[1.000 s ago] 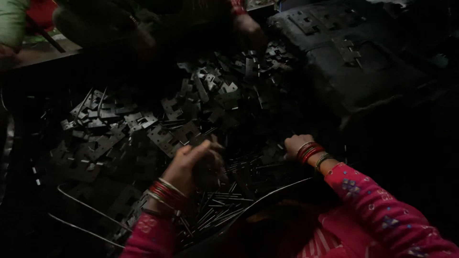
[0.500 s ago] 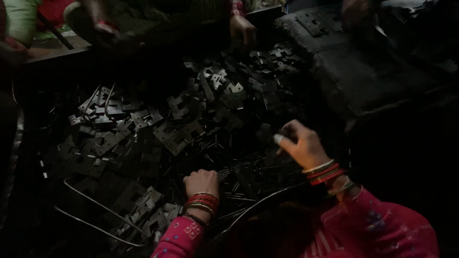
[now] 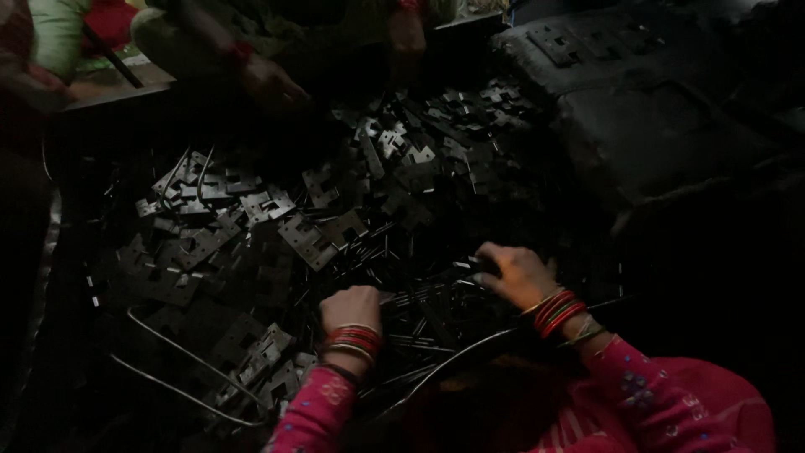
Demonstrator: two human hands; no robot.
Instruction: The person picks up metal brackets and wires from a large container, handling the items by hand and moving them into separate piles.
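Down in the gloom, the left hand [image 3: 350, 307] is curled into a loose fist, knuckles up; whether anything sits inside it I cannot tell. The right hand [image 3: 517, 273] lies flatter, fingers [image 3: 486, 262] pressed together and reaching leftward onto a heap of thin metal rods [image 3: 419, 306]. Those rods lie between the two hands, just past the right fingertips, long axes running roughly from one hand towards the other. Beyond both sets of fingers spreads a pile of stamped metal plates [image 3: 277, 226]. Other people's hands [image 3: 272, 82] work at the far side.

A loose bundle of thin dark metal pins [image 3: 436, 306] lies flat (dimly lit) beside heaped hinge plates [image 3: 251, 226].
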